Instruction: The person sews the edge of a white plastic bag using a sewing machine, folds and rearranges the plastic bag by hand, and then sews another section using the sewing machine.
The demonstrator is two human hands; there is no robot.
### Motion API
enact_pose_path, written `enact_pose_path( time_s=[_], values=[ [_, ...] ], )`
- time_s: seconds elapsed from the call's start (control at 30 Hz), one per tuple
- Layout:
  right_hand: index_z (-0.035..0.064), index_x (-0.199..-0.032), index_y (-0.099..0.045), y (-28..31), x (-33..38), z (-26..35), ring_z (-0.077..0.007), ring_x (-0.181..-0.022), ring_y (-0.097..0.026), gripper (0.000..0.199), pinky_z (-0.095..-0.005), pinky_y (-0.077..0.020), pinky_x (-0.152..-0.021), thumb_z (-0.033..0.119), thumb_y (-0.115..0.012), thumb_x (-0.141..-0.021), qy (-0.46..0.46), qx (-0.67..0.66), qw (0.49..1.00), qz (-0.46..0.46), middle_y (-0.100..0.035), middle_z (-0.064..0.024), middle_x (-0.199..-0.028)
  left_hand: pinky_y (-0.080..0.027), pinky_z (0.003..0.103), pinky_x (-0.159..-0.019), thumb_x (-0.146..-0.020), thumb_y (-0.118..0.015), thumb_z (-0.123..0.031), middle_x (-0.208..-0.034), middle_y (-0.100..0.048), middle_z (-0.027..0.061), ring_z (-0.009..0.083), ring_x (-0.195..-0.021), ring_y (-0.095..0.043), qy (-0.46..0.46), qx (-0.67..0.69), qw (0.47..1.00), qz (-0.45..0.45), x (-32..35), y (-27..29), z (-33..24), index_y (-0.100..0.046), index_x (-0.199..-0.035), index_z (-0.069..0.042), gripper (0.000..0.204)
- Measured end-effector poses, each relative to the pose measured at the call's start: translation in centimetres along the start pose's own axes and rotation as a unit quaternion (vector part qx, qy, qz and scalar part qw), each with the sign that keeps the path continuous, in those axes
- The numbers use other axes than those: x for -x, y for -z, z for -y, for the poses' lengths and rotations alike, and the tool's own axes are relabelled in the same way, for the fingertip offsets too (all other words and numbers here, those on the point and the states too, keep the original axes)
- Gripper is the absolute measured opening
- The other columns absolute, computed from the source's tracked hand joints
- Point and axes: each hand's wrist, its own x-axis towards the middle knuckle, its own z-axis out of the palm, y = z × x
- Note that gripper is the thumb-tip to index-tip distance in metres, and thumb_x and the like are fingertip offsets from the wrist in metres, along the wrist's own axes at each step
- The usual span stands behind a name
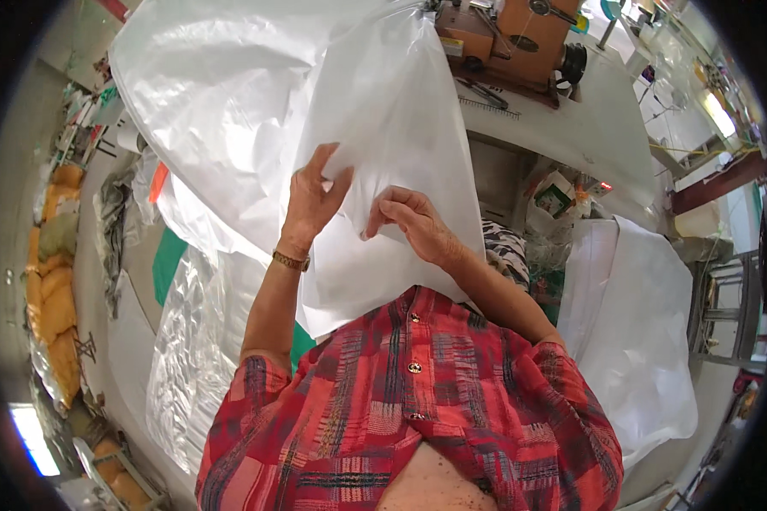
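Note:
A large white plastic sheet [392, 111] spreads from the sewing machine [511, 43] at the top down over my lap. Above its left part is my left hand [317, 200], a watch on the wrist, thumb and fingers apart with a gap between them. My right hand [411, 220] is to the right and a little nearer, its fingers curled in toward the thumb at a crease of the sheet. Its fingertips seem to pinch the thin material, though the contact is partly hidden.
Scissors [486, 94] lie on the machine table [571, 128], beside the brown machine. More white sheeting [631, 332] hangs at the right. Clear crinkled plastic [204, 349] is heaped at the left. Yellow bundles [57, 298] line the far left.

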Motion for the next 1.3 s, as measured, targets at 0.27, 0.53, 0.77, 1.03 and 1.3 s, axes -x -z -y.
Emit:
enact_pose_path(
  time_s=[0.27,0.53,0.77,1.03,1.3],
  values=[
    [-0.0003,-0.095,-0.06,-2.3,1.0,0.3,-0.015,-0.075,-0.06,0.012,-0.0303,-0.0498,-0.076,0.011,-0.058,-0.098,0.053,0.096,0.992,-0.067,-0.064,-0.0057,-0.081,-0.041,0.028,-0.057,-0.088,-0.067,-0.002,-0.072,-0.05,0.0091,0.0113,-0.064,-0.043,0.023,0.153,0.988,-0.008,-0.7,-0.8,-3.0,-0.057,-0.087,0.003,0.011],
    [-0.0006,-0.09,-0.054,-4.6,1.9,3.9,-0.0173,-0.072,-0.056,0.012,-0.0308,-0.0452,-0.067,0.009,-0.061,-0.093,0.067,0.455,0.882,-0.106,-0.06,-0.0084,-0.08,-0.037,0.029,-0.056,-0.087,-0.064,0.0,-0.068,-0.037,0.0039,0.0099,-0.066,-0.034,-0.002,0.142,0.987,0.08,0.4,-2.8,-1.7,-0.048,-0.08,0.003,0.018],
    [0.0005,-0.083,-0.05,-4.6,1.9,3.1,-0.0391,-0.064,-0.058,0.017,-0.0444,-0.0436,-0.06,0.011,-0.062,-0.089,0.023,0.595,0.801,-0.063,-0.059,-0.0185,-0.069,-0.041,0.029,-0.058,-0.093,-0.056,-0.003,-0.067,-0.044,0.0071,0.0102,-0.063,-0.042,0.073,0.215,0.968,0.106,1.4,-4.4,-0.7,-0.052,-0.093,0.003,0.006],
    [0.0015,-0.081,-0.055,-4.2,1.7,1.3,-0.0416,-0.067,-0.06,0.021,-0.0513,-0.0429,-0.064,0.02,-0.057,-0.091,-0.051,0.67,0.74,0.012,-0.061,-0.0191,-0.067,-0.055,0.03,-0.066,-0.101,-0.053,-0.015,-0.082,-0.069,0.0129,0.0206,-0.078,-0.073,0.137,0.238,0.956,0.108,2.2,-3.4,-1.6,-0.053,-0.111,0.002,0.019],
    [0.0017,-0.083,-0.058,-4.3,2.0,2.0,-0.04,-0.07,-0.062,0.023,-0.0517,-0.0439,-0.065,0.022,-0.056,-0.092,-0.1,0.69,0.717,0.022,-0.064,-0.0188,-0.072,-0.056,0.029,-0.062,-0.1,-0.058,-0.02,-0.08,-0.069,0.0116,0.0188,-0.077,-0.073,0.199,0.262,0.937,0.119,2.2,-4.4,-1.4,-0.056,-0.101,0.005,0.024]
  ],
)
